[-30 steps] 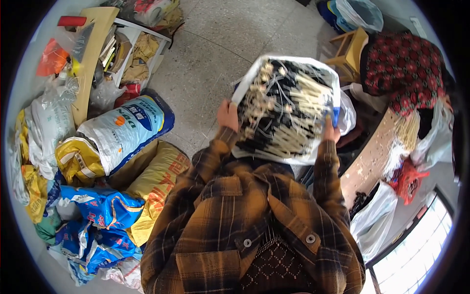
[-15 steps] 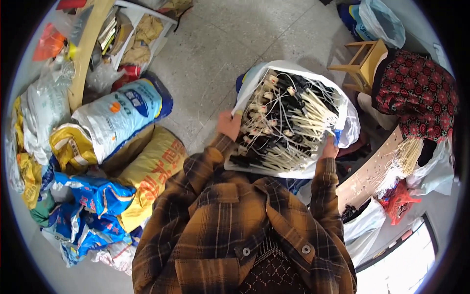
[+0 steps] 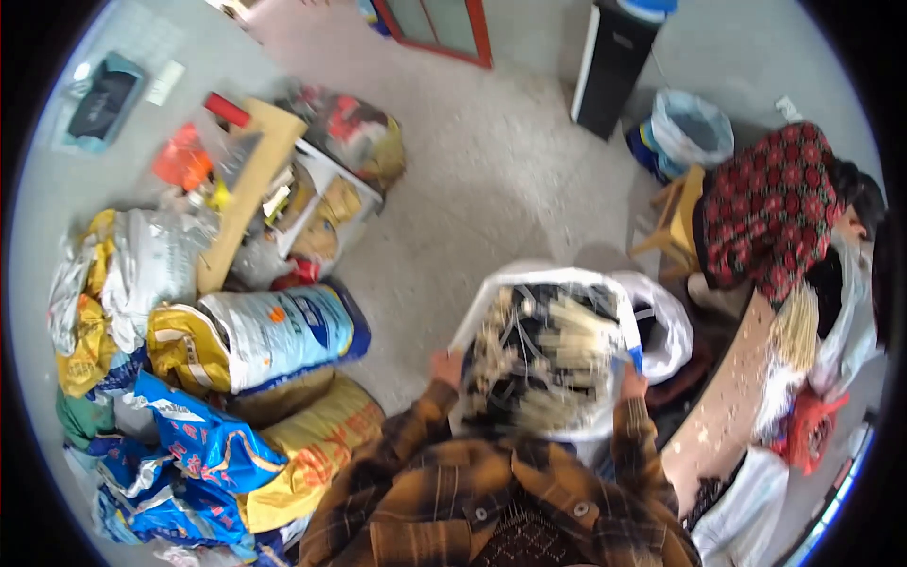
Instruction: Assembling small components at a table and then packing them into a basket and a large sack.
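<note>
In front of my body is a white open-topped container [image 3: 487, 286], too blurred to tell whether bag or bin. Bundles of cables [image 3: 548, 350], black with pale cream ends and thin white wires, fill it. My left hand [image 3: 447, 367] is closed on its left rim. At the right rim, below a blue patch, my right hand [image 3: 632, 383] also grips it. The fingertips of both hands are partly hidden. Just beyond the right side stands a white plastic bag [image 3: 669, 326].
At right a person in a red-and-black patterned top [image 3: 770, 213] sits by a wooden board [image 3: 713, 402] with a pale wire bundle [image 3: 795, 331]. A wooden stool [image 3: 675, 222] and lined bin [image 3: 694, 132] stand beyond. Stuffed sacks [image 3: 283, 331] crowd the left. A black cabinet [image 3: 614, 71] is far.
The view has tilted up, showing more of the far room. The container sits lower in the picture, with both my hands still on its rim. The seated person's head now shows.
</note>
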